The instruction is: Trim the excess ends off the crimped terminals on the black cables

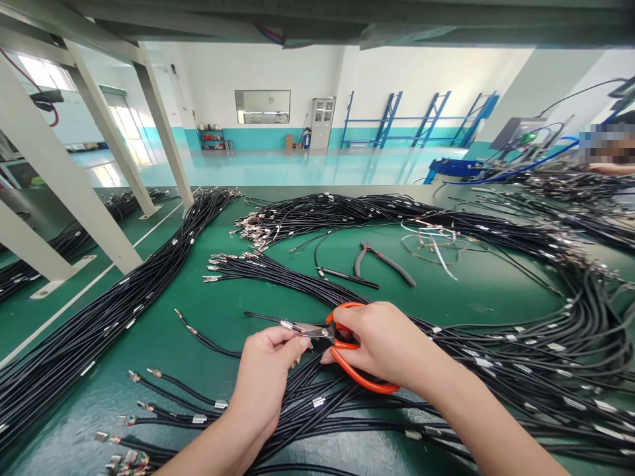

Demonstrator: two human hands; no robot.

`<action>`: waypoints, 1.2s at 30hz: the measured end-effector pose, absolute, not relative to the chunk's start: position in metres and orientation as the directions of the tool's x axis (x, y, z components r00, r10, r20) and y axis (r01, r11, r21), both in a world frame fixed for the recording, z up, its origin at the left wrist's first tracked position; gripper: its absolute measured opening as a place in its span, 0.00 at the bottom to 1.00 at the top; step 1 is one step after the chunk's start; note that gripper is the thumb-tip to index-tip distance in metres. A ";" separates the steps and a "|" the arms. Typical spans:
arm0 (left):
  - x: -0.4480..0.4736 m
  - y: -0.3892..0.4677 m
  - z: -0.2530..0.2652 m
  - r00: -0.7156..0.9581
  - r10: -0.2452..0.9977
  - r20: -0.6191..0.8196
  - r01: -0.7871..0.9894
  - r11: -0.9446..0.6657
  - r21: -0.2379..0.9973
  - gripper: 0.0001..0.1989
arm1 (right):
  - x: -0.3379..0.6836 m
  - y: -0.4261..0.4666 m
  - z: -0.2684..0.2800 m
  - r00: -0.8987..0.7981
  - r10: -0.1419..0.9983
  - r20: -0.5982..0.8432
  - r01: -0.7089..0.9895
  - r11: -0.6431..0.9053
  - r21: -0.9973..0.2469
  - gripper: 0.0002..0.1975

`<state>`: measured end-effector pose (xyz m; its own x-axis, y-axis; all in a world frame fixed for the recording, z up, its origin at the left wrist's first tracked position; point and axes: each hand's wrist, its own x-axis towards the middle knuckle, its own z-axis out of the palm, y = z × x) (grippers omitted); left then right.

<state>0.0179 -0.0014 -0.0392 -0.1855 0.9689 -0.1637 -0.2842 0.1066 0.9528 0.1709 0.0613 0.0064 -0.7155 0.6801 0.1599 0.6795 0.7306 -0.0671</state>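
Observation:
My right hand (370, 337) grips scissors (364, 382) with orange handles, and their blades point left toward my other hand. Between thumb and fingers, my left hand (275, 363) pinches a black cable (262, 318) near a silvery-white label. The scissor blades lie against the cable at my left fingertips; whether they cut into it is hidden. Under both hands runs a bundle of black cables (297, 393) with white labels. Metal connectors (102, 437) tip the cable ends at the lower left. Another cable end (186, 324) with bared wires lies left of my left hand.
Pliers with grey handles (384, 261) rest on the green table (228, 304), beside a thin black pen-like tool (350, 277). Long cable bundles (163, 264) lie left and behind. White frame legs (94, 178) stand at the left. Part of another person (615, 168) shows at far right.

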 end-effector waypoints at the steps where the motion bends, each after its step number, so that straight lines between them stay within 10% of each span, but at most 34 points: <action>1: 0.018 -0.001 -0.039 -0.180 0.969 -0.167 -0.291 0.110 0.950 0.04 | 0.171 0.061 0.006 -0.718 0.676 0.167 0.677 0.734 -0.060 0.19; 36: 0.016 0.000 -0.033 -0.144 0.967 -0.212 -0.431 0.131 0.893 0.06 | 0.167 0.061 -0.002 -0.710 0.673 0.210 0.679 0.732 -0.050 0.21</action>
